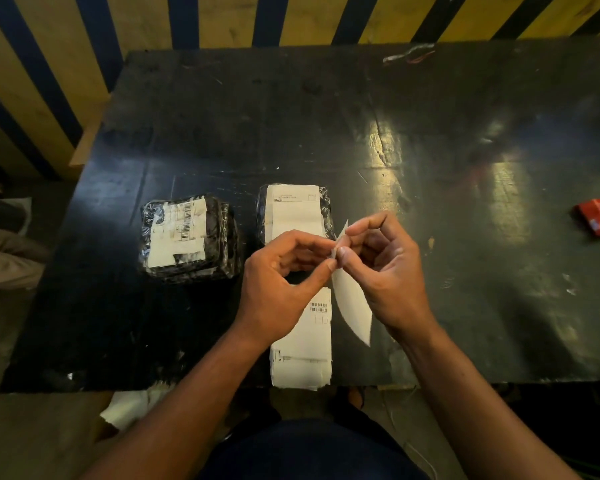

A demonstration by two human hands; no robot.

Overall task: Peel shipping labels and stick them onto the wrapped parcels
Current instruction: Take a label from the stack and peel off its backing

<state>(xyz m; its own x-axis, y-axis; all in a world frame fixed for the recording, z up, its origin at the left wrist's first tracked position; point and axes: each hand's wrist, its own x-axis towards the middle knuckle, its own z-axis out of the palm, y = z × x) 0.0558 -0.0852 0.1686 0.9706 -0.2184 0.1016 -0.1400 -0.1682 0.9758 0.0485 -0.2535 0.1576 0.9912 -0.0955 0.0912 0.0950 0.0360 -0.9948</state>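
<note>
Both hands were raised together above the scuffed black tabletop (430,150), working one small white paper label (352,306). The left hand (278,275) pinched the label's upper corner between thumb and forefinger; the right hand (385,268) pinched the same corner from the other side, fingertips almost meeting. The label hung down below the right palm, bowed, edge-on to the camera. Whether face and backing had begun to part, I could not tell. Under the wrists lay a long white strip of printed shipping labels (302,344), running toward the near table edge. Just beyond the fingertips sat a black parcel in clear wrap with a long white label laid on it (293,213); left of the left hand, apart, a second black wrapped parcel already patched with white barcoded stickers (187,240). Far to the right lay a small red packet (598,216). Judgement: the step was splitting the corner. It would go best with a thumbnail rolled at the very tip, and a slow peel at a low angle to stop the sheet curling or sticking to itself.
</note>
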